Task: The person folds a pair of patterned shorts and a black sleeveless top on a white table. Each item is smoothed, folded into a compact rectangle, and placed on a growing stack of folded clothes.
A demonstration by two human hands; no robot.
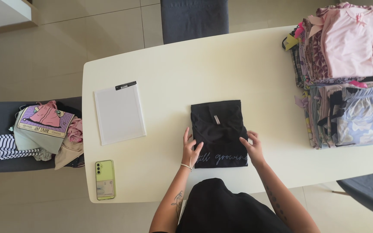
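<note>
A black folded garment (218, 129) with pale script along its near edge lies flat on the white table (238, 69). My left hand (191, 149) rests on the garment's near left edge, fingers spread and flat. At the near right edge, my right hand (252, 147) presses down, its fingers curled over the cloth. Neither hand lifts the garment off the table.
Two stacks of folded clothes (342, 73) stand at the table's right end. A white clipboard (119, 113) and a yellow-green phone (105, 179) lie on the left part. A heap of unfolded clothes (44, 133) sits on a grey bench at the left. A dark chair (194, 19) stands beyond the far edge.
</note>
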